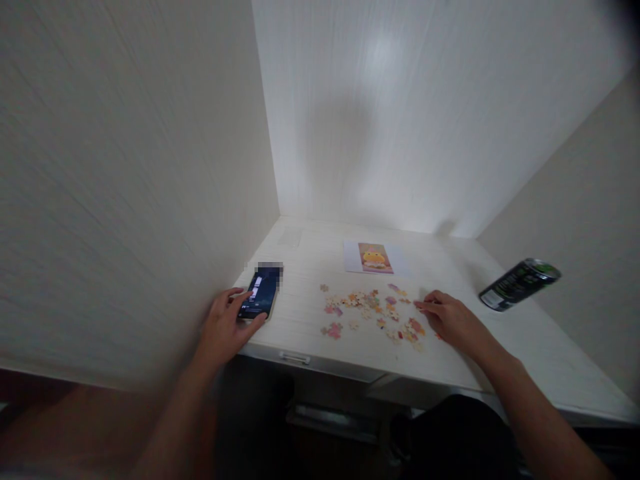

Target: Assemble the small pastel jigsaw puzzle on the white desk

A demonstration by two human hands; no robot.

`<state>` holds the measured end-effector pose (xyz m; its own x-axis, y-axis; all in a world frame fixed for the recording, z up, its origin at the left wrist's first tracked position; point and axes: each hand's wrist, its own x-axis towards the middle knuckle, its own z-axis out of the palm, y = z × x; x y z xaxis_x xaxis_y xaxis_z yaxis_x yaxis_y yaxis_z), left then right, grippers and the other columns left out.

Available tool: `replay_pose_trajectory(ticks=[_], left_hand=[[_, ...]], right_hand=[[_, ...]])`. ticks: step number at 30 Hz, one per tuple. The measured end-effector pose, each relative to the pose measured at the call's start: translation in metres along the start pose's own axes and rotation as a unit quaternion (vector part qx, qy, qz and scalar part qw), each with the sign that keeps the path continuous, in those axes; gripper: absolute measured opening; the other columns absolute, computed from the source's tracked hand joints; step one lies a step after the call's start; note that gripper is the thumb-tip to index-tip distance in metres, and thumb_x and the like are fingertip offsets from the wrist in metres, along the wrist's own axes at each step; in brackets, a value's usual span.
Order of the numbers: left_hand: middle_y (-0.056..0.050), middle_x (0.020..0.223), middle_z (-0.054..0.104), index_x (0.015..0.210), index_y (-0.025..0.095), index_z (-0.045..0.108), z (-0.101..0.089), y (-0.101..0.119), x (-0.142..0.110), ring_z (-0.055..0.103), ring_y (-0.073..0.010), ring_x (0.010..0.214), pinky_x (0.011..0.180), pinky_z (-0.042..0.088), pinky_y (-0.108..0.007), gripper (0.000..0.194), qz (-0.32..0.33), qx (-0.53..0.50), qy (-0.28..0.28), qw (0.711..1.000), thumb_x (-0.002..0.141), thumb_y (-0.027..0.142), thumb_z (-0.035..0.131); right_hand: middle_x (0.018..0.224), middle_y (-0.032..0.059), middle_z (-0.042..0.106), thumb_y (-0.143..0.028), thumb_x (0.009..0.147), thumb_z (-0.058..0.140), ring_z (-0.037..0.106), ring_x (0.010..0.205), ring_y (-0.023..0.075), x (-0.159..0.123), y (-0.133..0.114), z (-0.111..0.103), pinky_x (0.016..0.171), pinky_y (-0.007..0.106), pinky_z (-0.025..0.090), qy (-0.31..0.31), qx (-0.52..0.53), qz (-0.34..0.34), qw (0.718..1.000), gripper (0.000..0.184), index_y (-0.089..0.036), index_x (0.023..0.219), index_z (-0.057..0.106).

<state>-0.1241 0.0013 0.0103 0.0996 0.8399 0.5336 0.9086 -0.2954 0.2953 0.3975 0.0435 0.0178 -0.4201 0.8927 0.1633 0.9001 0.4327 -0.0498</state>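
My left hand (226, 327) rests on the phone (260, 295) at the bench (310, 337) left edge, grip loose, thumb free for the screen; right hand (450, 319) lies flat and unclenched beside the loose puzzle pieces (373, 311), reference picture (375, 257) behind them for checking, can (519, 283) well clear.

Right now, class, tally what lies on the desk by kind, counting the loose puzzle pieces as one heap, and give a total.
Phone: 1
Drink can: 1
Picture sheet: 1
Heap of puzzle pieces: 1
Total: 4
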Motion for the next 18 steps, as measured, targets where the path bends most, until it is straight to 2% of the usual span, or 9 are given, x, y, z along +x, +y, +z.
replay_pose_trajectory(ticks=[4,8,10,12,14,18], left_hand=[[-0.010,0.125,0.050,0.122,0.018,0.058,0.000,0.000,0.000,0.051,-0.0271,0.114,0.101,0.044,-0.044,0.056,-0.002,-0.003,0.004,1.000,0.089,0.062,0.055],[-0.010,0.125,0.050,0.121,0.018,0.058,-0.001,0.000,0.000,0.052,-0.0273,0.113,0.100,0.045,-0.044,0.054,-0.008,-0.010,0.004,1.000,0.088,0.061,0.056],[-0.010,0.125,0.050,0.120,0.019,0.058,-0.001,-0.001,0.000,0.052,-0.0272,0.113,0.101,0.045,-0.044,0.053,-0.011,-0.015,0.002,1.000,0.088,0.061,0.055],[-0.009,0.125,0.051,0.119,0.019,0.059,-0.001,-0.001,0.000,0.053,-0.0270,0.113,0.100,0.046,-0.044,0.053,-0.015,-0.020,0.003,1.000,0.088,0.061,0.055],[-0.009,0.125,0.051,0.119,0.019,0.059,0.000,-0.001,0.001,0.053,-0.0273,0.113,0.100,0.046,-0.044,0.053,-0.017,-0.021,0.007,1.000,0.088,0.062,0.055],[-0.010,0.123,0.051,0.118,0.017,0.060,-0.002,-0.001,0.001,0.054,-0.0269,0.111,0.100,0.047,-0.044,0.054,-0.019,-0.035,0.007,0.999,0.088,0.061,0.056]], right_hand=[[0.102,0.0114,0.066,-0.009,0.089,0.043,0.066,0.084,0.0209,-0.001,0.003,-0.004,0.079,0.033,0.052,-0.037,0.005,0.005,0.999,0.042,-0.021,0.117,0.071],[0.103,0.0115,0.068,-0.008,0.087,0.044,0.066,0.085,0.0219,0.003,-0.003,-0.022,0.079,0.033,0.051,-0.079,0.004,0.009,0.997,0.040,-0.021,0.111,0.073],[0.102,0.0123,0.069,-0.012,0.090,0.043,0.066,0.084,0.0223,0.011,-0.016,-0.033,0.079,0.034,0.052,-0.077,0.022,0.027,0.996,0.036,-0.019,0.104,0.075],[0.104,0.0135,0.070,-0.015,0.092,0.044,0.067,0.089,0.0236,0.024,-0.036,-0.040,0.084,0.036,0.051,-0.040,0.048,0.041,0.997,0.033,-0.018,0.104,0.075],[0.113,0.0125,0.069,-0.023,0.094,0.049,0.065,0.101,0.0245,0.044,-0.060,-0.041,0.094,0.037,0.049,-0.018,0.110,-0.003,0.994,0.029,-0.019,0.111,0.072],[0.122,0.0106,0.067,-0.020,0.089,0.057,0.060,0.115,0.0241,0.088,-0.092,-0.029,0.104,0.038,0.043,-0.061,0.149,-0.051,0.986,0.028,-0.019,0.113,0.071]])
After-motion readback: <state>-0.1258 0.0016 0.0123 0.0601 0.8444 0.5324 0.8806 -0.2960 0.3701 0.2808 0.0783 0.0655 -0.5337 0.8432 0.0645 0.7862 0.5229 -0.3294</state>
